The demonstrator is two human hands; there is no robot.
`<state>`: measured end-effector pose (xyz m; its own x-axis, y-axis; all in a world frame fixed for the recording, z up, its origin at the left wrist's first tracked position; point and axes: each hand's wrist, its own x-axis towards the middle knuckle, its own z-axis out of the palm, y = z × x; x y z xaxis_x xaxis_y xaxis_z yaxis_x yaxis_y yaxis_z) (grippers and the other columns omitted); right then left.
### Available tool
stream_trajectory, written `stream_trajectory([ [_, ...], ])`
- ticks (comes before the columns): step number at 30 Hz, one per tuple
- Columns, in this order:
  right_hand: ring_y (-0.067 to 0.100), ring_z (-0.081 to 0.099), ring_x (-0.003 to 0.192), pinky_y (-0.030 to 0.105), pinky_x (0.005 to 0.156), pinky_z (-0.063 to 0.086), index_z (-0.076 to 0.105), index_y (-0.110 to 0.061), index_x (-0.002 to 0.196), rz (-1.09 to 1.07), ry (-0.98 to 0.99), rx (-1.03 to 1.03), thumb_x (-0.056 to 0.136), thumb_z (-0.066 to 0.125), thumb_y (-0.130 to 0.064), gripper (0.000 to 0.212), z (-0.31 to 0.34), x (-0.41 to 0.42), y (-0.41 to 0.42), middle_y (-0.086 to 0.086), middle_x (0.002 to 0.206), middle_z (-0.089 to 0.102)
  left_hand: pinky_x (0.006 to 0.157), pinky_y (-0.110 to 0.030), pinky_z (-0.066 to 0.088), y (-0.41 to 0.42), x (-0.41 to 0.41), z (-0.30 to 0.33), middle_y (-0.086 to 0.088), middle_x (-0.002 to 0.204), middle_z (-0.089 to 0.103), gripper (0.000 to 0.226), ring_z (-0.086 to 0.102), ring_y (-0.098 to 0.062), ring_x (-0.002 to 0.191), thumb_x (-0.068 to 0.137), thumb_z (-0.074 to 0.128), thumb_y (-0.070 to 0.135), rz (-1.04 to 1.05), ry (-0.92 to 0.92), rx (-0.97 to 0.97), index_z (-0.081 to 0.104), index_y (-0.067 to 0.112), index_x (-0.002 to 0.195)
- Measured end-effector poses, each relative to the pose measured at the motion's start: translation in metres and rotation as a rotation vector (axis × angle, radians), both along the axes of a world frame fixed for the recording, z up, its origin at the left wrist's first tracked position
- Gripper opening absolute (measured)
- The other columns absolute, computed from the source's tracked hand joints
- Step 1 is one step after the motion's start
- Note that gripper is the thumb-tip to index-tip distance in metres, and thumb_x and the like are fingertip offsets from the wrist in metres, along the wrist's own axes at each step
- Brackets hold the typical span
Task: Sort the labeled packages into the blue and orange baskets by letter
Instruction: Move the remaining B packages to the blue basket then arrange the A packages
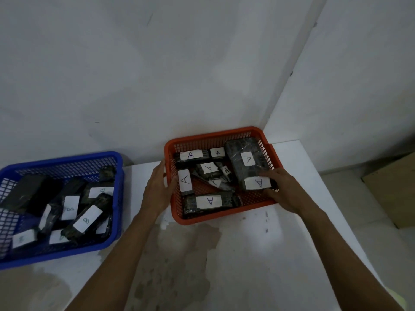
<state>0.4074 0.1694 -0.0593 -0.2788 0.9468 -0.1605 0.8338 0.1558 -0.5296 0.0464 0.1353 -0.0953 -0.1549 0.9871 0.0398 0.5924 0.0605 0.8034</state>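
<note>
Orange basket [221,133] gripped at both sides by 2 hands, left [158,187], right [281,190]; blue basket [67,159] alongside.

Both hands seemingly grip orange basket [221,133].

2 baskets [175,212]; 8 A packages [208,202]; about 9 B packages [87,218]; 2 hands [157,187].
</note>
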Motion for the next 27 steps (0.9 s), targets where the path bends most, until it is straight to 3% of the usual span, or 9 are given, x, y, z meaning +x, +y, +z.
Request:
stream_trajectory([
  [4,0.025,0.047,0.127,0.042,0.097,0.052,0.048,-0.026,0.139,0.106,-0.211,-0.097,0.088,0.068,-0.015,0.056,0.01,0.005,0.006,0.006,0.142,0.041,0.099,-0.036,0.044,-0.002,0.001,0.001,-0.001,0.141,0.046,0.056,0.049,-0.009,0.115,0.096,0.049,0.041,0.006,-0.033,0.006,0.028,0.032,0.146],
  [8,0.024,0.041,0.131,0.039,0.101,0.049,0.049,-0.026,0.14,0.145,-0.302,-0.108,0.089,0.065,-0.019,0.053,0.008,-0.002,0.006,0.004,0.147,0.037,0.097,-0.041,0.047,-0.002,0.001,0.001,-0.003,0.142,0.046,0.057,0.051,-0.011,0.113,0.094,0.047,0.044,0.018,-0.041,-0.022,0.027,0.033,0.147],
  [15,0.018,0.044,0.129,0.033,0.102,0.047,0.056,-0.026,0.134,0.12,-0.234,-0.036,0.093,0.061,-0.026,0.041,-0.001,-0.006,0.002,0.001,0.143,0.044,0.095,-0.044,0.05,-0.001,0.003,0.002,-0.003,0.142,0.046,0.058,0.053,-0.013,0.111,0.093,0.048,0.045,0.021,-0.056,-0.033,0.027,0.036,0.146],
  [21,0.018,0.056,0.115,0.03,0.094,0.051,0.062,-0.021,0.125,0.038,-0.127,0.078,0.091,0.064,-0.027,0.035,-0.006,-0.018,-0.001,0.003,0.131,0.057,0.093,-0.041,0.051,-0.002,0.003,0.002,-0.002,0.141,0.046,0.056,0.054,-0.013,0.11,0.094,0.05,0.042,0.028,-0.084,-0.024,0.026,0.039,0.145],
  [24,0.017,0.053,0.116,0.034,0.093,0.052,0.064,-0.022,0.121,0.05,-0.104,0.121,0.09,0.064,-0.03,0.031,-0.006,-0.029,0.0,0.002,0.128,0.058,0.094,-0.04,0.05,-0.003,0.003,0.004,-0.002,0.139,0.047,0.051,0.053,-0.013,0.11,0.094,0.05,0.041,0.014,-0.081,-0.013,0.028,0.042,0.141],
  [27,0.018,0.052,0.118,0.037,0.091,0.053,0.062,-0.024,0.121,0.055,-0.1,0.112,0.09,0.063,-0.031,0.031,-0.006,-0.036,0.001,0.001,0.129,0.057,0.102,-0.046,0.045,0.0,0.004,0.005,-0.007,0.14,0.046,0.052,0.05,-0.02,0.119,0.095,0.052,0.035,0.038,0.101,0.016,0.035,0.025,0.143],
])
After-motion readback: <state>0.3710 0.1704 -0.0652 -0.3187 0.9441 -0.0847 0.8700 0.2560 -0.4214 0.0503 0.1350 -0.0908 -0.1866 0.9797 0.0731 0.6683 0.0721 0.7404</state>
